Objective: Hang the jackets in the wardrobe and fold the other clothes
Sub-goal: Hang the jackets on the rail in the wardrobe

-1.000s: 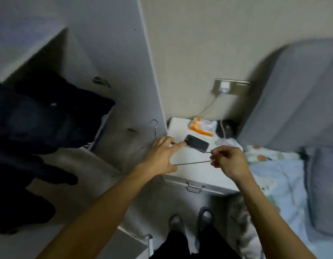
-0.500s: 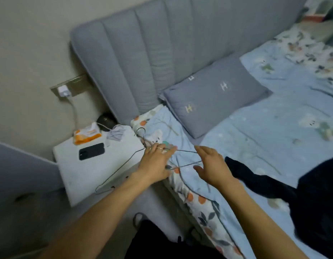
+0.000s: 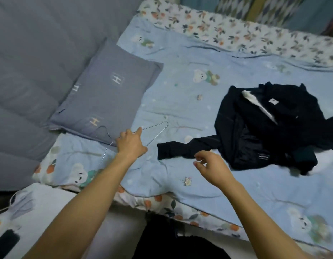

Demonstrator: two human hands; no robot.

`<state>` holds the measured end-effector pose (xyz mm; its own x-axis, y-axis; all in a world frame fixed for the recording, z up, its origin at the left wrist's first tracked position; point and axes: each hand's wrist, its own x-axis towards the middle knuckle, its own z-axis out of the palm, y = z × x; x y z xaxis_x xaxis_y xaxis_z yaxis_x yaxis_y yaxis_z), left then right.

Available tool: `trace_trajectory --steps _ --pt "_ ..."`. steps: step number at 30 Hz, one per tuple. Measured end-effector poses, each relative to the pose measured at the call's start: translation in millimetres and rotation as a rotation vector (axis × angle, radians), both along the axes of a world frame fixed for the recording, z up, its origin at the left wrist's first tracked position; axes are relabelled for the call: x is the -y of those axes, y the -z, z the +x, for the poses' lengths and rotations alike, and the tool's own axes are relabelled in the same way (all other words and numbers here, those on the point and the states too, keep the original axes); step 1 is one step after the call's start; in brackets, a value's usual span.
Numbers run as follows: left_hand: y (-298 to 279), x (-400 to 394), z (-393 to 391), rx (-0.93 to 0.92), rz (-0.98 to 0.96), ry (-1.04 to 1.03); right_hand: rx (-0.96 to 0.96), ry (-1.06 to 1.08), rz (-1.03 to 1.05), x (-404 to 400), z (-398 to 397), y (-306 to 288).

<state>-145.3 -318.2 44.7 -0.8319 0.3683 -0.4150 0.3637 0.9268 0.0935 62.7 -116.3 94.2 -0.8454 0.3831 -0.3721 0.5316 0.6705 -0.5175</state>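
Flanking jacket (image 3: 270,126): pillow (image 3: 107,94), hanger (image 3: 154,135)

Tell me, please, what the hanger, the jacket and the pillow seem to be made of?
Hanger: thin bare metal wire, by its silvery glint. Jacket: dark, smooth, slightly shiny woven cloth, perhaps synthetic, with a pale lining at the collar. Pillow: matte grey-blue cloth cover, soft and creased, with pale stitched marks.
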Motion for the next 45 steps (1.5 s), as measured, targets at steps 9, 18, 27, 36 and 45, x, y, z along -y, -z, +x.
trace_trajectory --steps 9,18,27,36,45 --pt "59 -43 -24 0.248 0.035 0.148 0.068 0.079 -0.009 -20 -29 10" --pt "44 -132 58 0.464 0.538 0.183 0.043 0.393 -0.111 -52 29 20" --pt "36 -254 146 0.551 0.493 0.347 -0.094 0.731 -0.12 -145 134 34" --pt "109 -364 216 0.461 0.008 0.613 -0.064 0.914 -0.272 -255 214 101" --pt "193 -422 230 0.072 -0.416 0.954 -0.027 0.929 -0.334 -297 241 185"
